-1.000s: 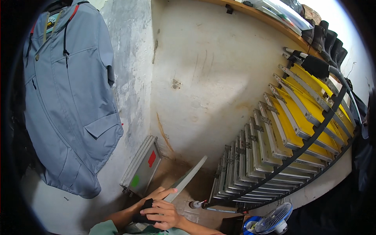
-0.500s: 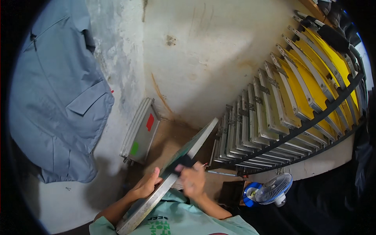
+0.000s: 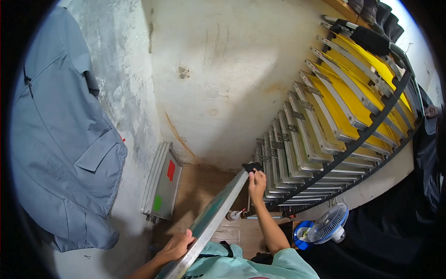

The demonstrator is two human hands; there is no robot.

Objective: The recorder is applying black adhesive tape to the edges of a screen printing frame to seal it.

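The right hand (image 3: pixel 257 180) has its fingers (image 3: pixel 253 173) curled shut over the far end of a long screen frame (image 3: pixel 217 215), just below a dark pad or corner piece at its tip. The left hand (image 3: pixel 176 246) grips the near part of the frame, fingers wrapped over the upper rail and closed on it; the thumb is hidden behind the frame.

The frame runs edge-on between the hands — a metal rim with a greenish mesh face showing as a thin sliver. Its long axis lies from about 7 o'clock, by the chest, up to about 1 o'clock, where the far end points at the rack (image 3: pixel 325 139) of stacked frames with yellow mesh. It is held in the air over the brown floor (image 3: pixel 200 190), touching nothing else as far as I can tell.

By its look the frame is stiff and fairly light for its length, but long enough to swing and lever against the wrists — so a hold at both ends, as here, suits it. The rails are the place to grip; the mesh is likely taut and easily punctured, and bare metal may slip in the hand.

Farther out: more frames (image 3: pixel 162 183) lean on the wall at 9 o'clock, a small bottle (image 3: pixel 233 215) stands on the floor below the frame, a blue fan (image 3: pixel 329 224) sits at 4 o'clock, and a grey jacket (image 3: pixel 60 139) hangs at far left.
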